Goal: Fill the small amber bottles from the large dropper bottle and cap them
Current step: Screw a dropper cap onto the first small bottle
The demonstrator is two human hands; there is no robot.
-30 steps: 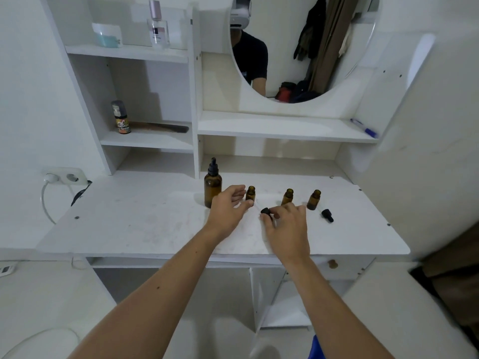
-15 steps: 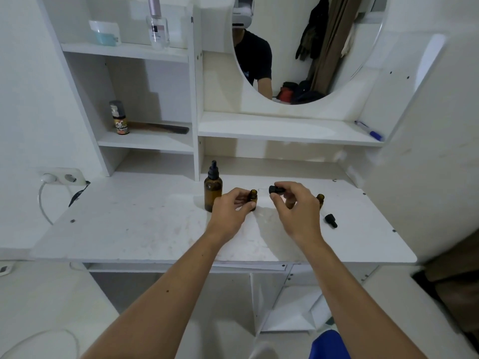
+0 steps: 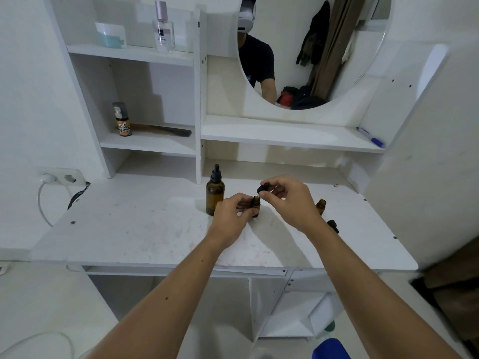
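Small amber bottle point(image 3: 256, 206) upright mid-tabletop, left hand point(image 3: 230, 216) gripping it. Right hand point(image 3: 290, 200) pinches black cap point(image 3: 262, 189) just above mouth. Step: capping. Next: align cap, lower, twist. Large dropper bottle point(image 3: 215, 194) beside, closed.

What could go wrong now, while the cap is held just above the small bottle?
The right hand pinches the black cap slightly off the neck of the small bottle that the left hand grips; it may go on crooked. The right forearm passes close over another open small bottle and a loose cap, and might knock them.
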